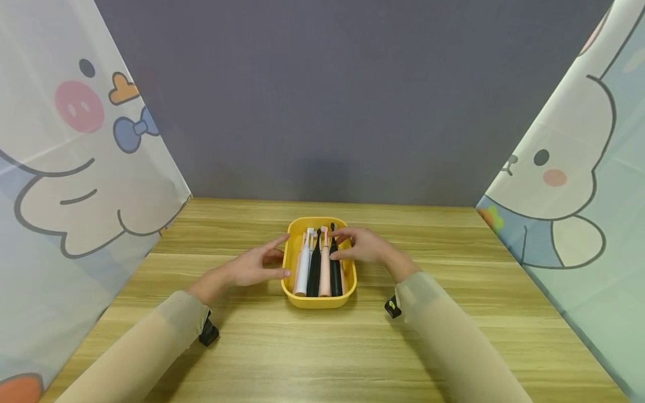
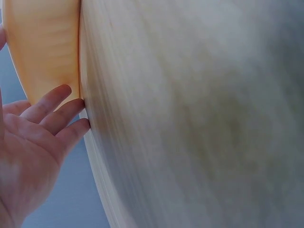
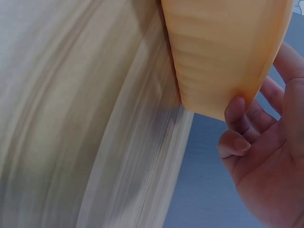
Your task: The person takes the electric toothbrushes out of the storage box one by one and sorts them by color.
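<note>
A yellow plastic basket [image 1: 318,303] stands on the table, filled with electric toothbrushes lying lengthwise, heads away from me. On top are a white toothbrush [image 1: 303,274], a black toothbrush [image 1: 313,271], a pink toothbrush [image 1: 325,274] and a second black toothbrush [image 1: 336,275]; more pink ones lie partly hidden beneath. My left hand [image 1: 252,266] is at the basket's left side, thumb by the rim, fingers loosely spread along the outer wall. My right hand [image 1: 368,245] reaches over the right rim, thumb and index finger apart above the right black toothbrush. Its other fingers curl loosely beside the wall.
The wood-grain table [image 1: 322,358] extends around the basket. A grey panel [image 1: 322,101] rises behind it. Cloths printed with cartoon animals hang on the left [image 1: 90,184] and right [image 1: 564,224]. Each wrist carries a small black device under the sleeve.
</note>
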`<state>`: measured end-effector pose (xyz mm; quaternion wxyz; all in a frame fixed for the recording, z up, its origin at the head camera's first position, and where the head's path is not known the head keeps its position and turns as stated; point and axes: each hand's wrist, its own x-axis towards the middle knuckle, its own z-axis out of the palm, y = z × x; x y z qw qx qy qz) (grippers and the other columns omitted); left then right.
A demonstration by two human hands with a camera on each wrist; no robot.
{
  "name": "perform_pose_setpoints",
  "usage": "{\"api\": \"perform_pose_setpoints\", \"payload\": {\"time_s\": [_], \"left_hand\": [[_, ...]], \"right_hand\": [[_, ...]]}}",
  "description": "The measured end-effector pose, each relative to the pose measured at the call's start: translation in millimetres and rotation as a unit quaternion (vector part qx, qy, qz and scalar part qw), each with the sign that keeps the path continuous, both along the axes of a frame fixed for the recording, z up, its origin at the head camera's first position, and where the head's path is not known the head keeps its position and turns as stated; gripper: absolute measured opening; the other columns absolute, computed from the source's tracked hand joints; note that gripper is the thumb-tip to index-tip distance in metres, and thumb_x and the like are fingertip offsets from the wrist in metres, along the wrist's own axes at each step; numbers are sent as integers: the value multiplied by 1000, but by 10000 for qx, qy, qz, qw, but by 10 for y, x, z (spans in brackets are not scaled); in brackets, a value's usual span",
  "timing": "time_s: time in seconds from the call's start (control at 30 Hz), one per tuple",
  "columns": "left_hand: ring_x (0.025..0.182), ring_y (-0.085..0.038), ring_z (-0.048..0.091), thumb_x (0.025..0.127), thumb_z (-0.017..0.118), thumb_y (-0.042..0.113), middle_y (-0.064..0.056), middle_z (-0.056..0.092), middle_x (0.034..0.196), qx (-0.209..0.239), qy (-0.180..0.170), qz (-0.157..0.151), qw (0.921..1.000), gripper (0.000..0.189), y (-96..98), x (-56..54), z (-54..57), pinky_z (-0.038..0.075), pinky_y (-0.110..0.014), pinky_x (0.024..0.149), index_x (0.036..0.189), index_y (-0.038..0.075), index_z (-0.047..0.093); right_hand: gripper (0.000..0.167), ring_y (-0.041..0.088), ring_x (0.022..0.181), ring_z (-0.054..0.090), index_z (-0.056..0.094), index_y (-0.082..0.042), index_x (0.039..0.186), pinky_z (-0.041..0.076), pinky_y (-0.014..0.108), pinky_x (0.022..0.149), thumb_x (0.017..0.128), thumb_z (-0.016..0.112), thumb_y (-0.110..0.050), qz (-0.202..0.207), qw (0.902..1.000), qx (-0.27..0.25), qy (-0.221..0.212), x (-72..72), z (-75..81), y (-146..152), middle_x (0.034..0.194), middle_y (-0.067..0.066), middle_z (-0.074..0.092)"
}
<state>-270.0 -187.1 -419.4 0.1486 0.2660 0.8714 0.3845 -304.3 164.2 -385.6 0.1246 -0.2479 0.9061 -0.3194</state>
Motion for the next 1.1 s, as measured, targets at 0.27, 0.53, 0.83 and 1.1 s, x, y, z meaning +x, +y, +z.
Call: {"api": "perform_pose_setpoints", "payload": {"time_s": [0.27,0.53,0.83,1.1], "left_hand": [[152,-45,54,101,79,49,-24,57,161,15,-1,39,10000,108,0,19,22,35,-65,130,179,17,11],[151,-46,55,101,79,50,-24,57,161,-3,58,34,10000,108,-7,14,6,36,-68,129,179,18,11],[150,-45,56,101,80,48,-24,59,160,73,49,-2,10000,108,9,4,20,36,-66,129,179,17,12],[151,-44,56,101,80,49,-23,59,160,116,-12,15,9999,108,10,5,18,36,-65,130,178,17,13]], "right_hand": [[61,36,140,60,66,-24,154,51,56,116,99,83,-46,36,10000,-68,15,-70,-62,-33,154,14,63],[59,36,147,55,71,-25,149,47,56,123,95,87,-43,-184,9986,-487,-78,-71,-144,-12,159,11,60],[63,44,157,43,69,-33,150,39,67,128,93,87,-52,-483,9967,-643,-64,-41,-174,38,172,12,48],[62,32,131,48,71,-37,146,46,56,111,89,91,-51,-508,9946,-800,420,-25,-166,51,159,0,61]]}}
